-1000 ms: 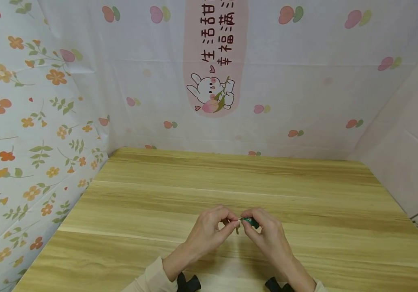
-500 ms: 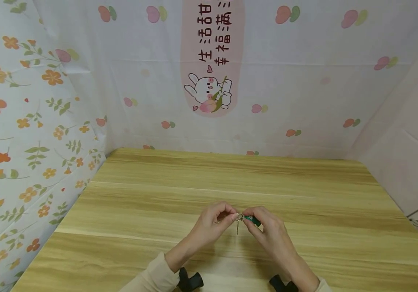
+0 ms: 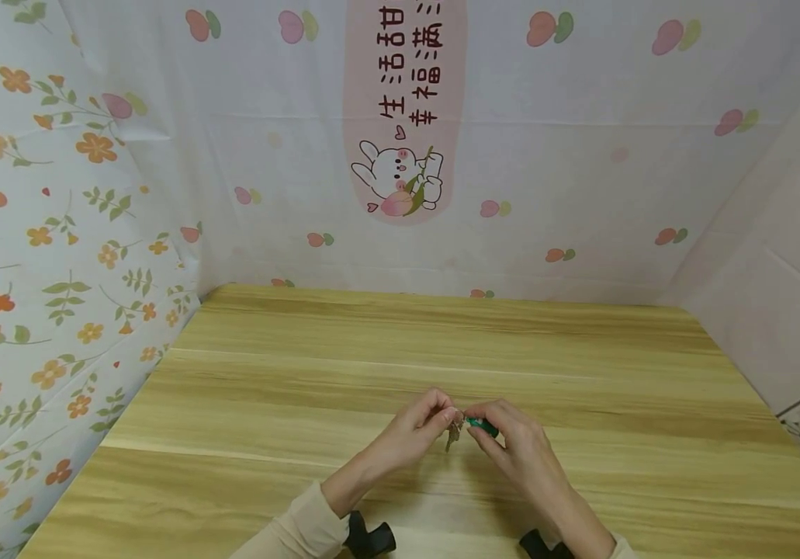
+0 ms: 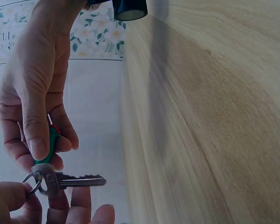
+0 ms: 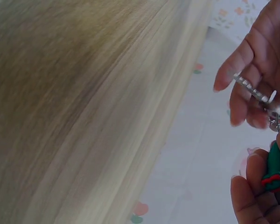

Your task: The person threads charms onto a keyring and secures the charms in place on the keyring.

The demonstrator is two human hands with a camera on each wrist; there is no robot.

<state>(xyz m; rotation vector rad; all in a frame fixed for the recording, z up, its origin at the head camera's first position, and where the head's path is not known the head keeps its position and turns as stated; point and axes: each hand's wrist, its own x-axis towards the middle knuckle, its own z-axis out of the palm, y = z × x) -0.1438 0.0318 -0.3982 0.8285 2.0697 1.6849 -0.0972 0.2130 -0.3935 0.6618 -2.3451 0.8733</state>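
Both hands meet above the wooden table [image 3: 288, 404] near its front middle. My left hand [image 3: 447, 417] pinches a small metal key ring [image 4: 32, 183] between thumb and fingers. From the ring hangs a silver key [image 3: 452, 436], which shows side-on as the key [image 4: 77, 180] in the left wrist view and edge-on as the key [image 5: 253, 90] in the right wrist view. My right hand [image 3: 475, 428] pinches a green fob [image 3: 482, 424] joined to the same ring; the fob [image 4: 49, 145] has a red band, also seen on the fob [image 5: 273, 169].
Printed cloth walls close in the table: orange flowers on the left wall [image 3: 57, 233], a rabbit banner [image 3: 403, 116] at the back, a plain panel [image 3: 777, 272] on the right. Black wrist camera mounts [image 3: 368, 537] sit at the near edge.
The hands have shifted slightly right and toward me. The key, which hung straight down half a second ago, now hangs tilted under the ring.
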